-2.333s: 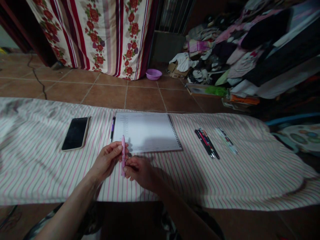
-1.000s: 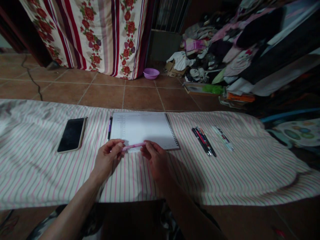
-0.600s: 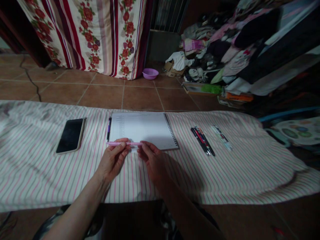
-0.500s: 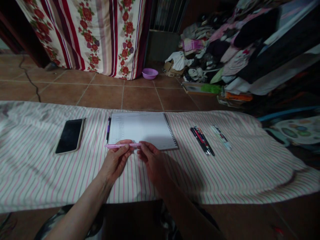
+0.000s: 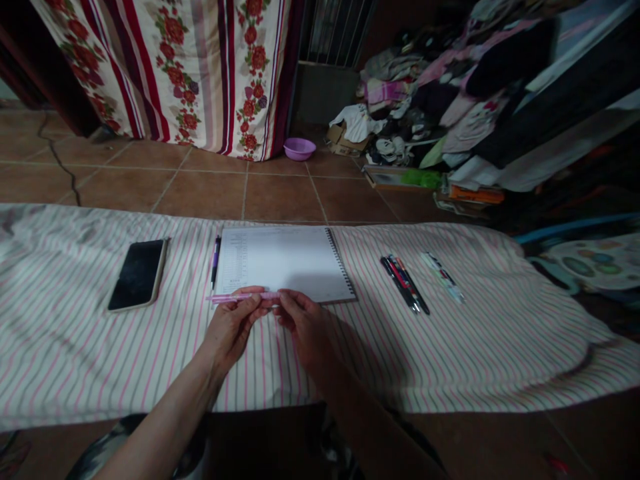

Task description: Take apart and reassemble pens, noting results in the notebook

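A slim pink pen (image 5: 235, 297) lies level between my two hands, just over the near edge of a spiral notebook (image 5: 285, 257). My left hand (image 5: 241, 315) pinches its middle, and the left end sticks out past the fingers. At the right end, my right hand (image 5: 301, 320) grips the pen between thumb and fingertips. The notebook is open at a white page with a printed table on its left side. A purple and black pen (image 5: 215, 261) rests along the notebook's left edge.
On the striped cloth (image 5: 165, 360), a phone (image 5: 139, 273) lies at left. Several dark pens (image 5: 404, 283) sit in a group right of the notebook, with white patterned pens (image 5: 444, 277) beyond. A purple basin (image 5: 299, 149) and heaped clothes (image 5: 400, 100) are on the floor behind.
Both hands and the pink pen appear slightly lower in view, nearer to me. The grip of both hands on the pen looks unchanged.
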`<state>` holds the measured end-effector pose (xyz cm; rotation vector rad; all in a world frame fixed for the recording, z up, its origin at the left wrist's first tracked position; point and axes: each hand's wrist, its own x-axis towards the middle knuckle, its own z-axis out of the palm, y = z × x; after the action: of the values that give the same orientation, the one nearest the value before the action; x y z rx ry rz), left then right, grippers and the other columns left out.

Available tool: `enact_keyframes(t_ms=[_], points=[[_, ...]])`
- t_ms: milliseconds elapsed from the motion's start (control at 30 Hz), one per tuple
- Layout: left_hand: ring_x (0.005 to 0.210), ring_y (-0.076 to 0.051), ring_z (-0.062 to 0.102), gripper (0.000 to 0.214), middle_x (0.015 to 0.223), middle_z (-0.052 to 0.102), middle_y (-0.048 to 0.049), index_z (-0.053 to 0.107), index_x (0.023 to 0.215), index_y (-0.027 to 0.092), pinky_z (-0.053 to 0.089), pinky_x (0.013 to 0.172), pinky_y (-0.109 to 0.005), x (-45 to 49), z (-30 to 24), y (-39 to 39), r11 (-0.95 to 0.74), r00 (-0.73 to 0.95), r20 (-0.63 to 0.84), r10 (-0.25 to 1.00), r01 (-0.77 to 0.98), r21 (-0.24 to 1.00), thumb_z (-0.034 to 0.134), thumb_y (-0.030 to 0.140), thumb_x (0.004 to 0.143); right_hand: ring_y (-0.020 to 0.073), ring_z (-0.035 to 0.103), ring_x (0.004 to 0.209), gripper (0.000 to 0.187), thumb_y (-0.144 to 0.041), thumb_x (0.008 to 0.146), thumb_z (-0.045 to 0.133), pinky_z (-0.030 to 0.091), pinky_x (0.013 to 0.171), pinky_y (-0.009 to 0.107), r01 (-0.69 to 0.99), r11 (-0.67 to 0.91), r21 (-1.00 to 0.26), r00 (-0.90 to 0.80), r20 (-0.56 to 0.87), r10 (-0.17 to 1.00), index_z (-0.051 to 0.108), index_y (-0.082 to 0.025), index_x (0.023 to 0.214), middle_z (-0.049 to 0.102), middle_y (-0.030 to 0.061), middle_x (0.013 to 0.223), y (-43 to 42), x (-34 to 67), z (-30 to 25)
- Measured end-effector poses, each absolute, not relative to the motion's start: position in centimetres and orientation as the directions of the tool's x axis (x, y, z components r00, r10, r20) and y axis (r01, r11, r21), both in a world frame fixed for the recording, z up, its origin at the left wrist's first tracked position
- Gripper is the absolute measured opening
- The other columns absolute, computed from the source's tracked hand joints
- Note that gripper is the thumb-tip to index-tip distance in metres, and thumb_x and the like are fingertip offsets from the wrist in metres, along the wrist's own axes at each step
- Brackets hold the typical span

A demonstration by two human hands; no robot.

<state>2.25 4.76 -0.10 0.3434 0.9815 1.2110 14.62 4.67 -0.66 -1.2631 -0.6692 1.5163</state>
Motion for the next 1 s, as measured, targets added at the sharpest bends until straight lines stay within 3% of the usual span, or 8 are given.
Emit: enact_keyframes(t_ms=[633, 1000], points=[[0.067, -0.016, 0.068, 0.019, 0.073, 0.071, -0.0097, 0.066, 0.083, 0.007, 0.056, 0.067, -0.022, 1.74, -0.72, 4.21, 0.362, -0.006, -0.459, 0.888, -0.606, 0.708, 0.071, 0.005, 0.065, 0.0085, 0.051, 0.055, 0.025, -0.039, 0.064, 0.068, 0.043, 0.055, 0.022, -0.268, -0.361, -0.893, 0.045, -0.386, 0.922, 0.063, -0.016, 0.073, 0.063, 0.0003, 0.068, 4.63, 14.67, -0.8], [0.072, -0.017, 0.069, 0.015, 0.074, 0.071, -0.0114, 0.065, 0.085, 0.007, 0.056, 0.074, -0.024, 1.46, -0.81, 4.08, 0.341, -0.005, -0.448, 0.894, -0.642, 0.687, 0.066, 0.006, 0.07, 0.0087, 0.056, 0.057, 0.028, -0.042, 0.066, 0.067, 0.045, 0.055, 0.021, -0.377, -0.391, -0.839, 0.022, -0.431, 0.902, 0.063, -0.015, 0.073, 0.065, 0.0024, 0.07, 4.41, 14.74, -0.88]])
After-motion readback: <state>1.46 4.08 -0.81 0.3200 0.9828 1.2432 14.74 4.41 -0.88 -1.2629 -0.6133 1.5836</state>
